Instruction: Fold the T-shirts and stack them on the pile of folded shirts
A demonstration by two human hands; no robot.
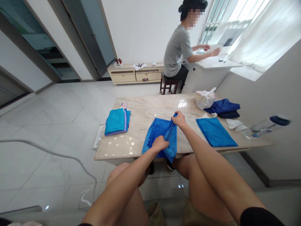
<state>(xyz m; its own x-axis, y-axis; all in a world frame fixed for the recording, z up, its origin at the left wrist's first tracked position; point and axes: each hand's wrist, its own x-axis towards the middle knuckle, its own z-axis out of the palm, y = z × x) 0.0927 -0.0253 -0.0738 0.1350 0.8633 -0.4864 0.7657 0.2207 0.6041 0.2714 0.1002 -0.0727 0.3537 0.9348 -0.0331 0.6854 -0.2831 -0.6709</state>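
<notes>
Bottle [265, 127] label unreadable, hands [160, 143] gripping blue cloth [158, 131]

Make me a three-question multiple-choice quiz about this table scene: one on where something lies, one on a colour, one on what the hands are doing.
1. Where does the folded stack lie on the marble table?
A. its left end
B. its right end
C. under it

2. What colour is the cloth in the hands?
A. red
B. blue
C. white

3. How do the hands meet that cloth?
A. both grip it
B. only one touches it
C. both hover above it

Answers:
1 A, the teal and purple stack sits at the left end, opposite the plastic bag.
2 B, it is bright blue.
3 A, the left hand pinches its near part and the right hand its far corner.
</notes>
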